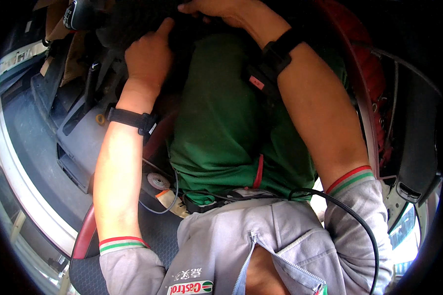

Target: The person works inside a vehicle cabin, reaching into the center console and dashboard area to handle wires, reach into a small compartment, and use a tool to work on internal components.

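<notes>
Near the top edge, my left hand point(148, 58) is closed against a black, fuzzy-looking material point(133, 22). Its thumb points up along the material, while the other fingers are mostly hidden in the dark. Farther right, my right hand point(219, 11) reaches in above my green trousers point(216, 103). Its fingers are bent and point left toward the same dark area; what lies between them is too dark to make out. Each forearm wears a black strap with a small box, one on the left wrist point(133, 119) and one on the right point(278, 54).
I sit in a vehicle on a dark seat point(118, 268) with red edging. Left are a grey console point(81, 129), a dark lever point(90, 86) and a yellow ring point(100, 119). A white roll point(158, 181) lies by my hip. A black cable point(352, 212) crosses my right side.
</notes>
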The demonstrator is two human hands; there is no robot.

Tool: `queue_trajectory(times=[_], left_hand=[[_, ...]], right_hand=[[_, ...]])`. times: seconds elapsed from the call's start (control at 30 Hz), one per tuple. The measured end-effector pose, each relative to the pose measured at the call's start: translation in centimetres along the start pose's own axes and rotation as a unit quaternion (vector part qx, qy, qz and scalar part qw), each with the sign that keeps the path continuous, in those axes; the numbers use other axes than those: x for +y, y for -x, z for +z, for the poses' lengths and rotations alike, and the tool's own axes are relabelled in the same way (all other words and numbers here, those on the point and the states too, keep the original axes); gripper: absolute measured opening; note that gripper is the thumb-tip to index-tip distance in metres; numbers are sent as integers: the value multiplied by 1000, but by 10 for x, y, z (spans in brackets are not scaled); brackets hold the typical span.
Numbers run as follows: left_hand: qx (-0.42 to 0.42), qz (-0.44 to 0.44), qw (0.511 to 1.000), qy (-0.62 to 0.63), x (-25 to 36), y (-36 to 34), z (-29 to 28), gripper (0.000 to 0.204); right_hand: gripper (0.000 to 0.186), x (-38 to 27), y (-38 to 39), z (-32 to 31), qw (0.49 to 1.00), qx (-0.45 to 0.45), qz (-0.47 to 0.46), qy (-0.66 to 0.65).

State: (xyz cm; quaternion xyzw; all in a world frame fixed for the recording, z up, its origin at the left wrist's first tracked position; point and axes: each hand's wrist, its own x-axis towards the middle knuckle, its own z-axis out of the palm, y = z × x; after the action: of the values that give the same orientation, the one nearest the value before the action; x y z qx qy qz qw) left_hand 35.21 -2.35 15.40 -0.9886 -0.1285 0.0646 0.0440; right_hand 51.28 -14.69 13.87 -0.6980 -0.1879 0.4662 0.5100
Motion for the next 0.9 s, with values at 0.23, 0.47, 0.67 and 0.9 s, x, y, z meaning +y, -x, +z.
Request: queue_trajectory(times=[0.23,0.47,0.67,0.9], left_hand=[[-18,7,1000,-11,3,-3,-3,46],[2,31,999,-8,-4,6,1,55],[-10,81,996,-31,3,0,-10,70],[20,84,992,-97,2,3,-1,73]], right_hand=[[34,30,-26,7,929,252,-111,247],[35,22,-19,6,934,199,-70,289],[38,37,-33,-7,945,134,-112,276],[29,36,-9,4,941,198,-156,227]])
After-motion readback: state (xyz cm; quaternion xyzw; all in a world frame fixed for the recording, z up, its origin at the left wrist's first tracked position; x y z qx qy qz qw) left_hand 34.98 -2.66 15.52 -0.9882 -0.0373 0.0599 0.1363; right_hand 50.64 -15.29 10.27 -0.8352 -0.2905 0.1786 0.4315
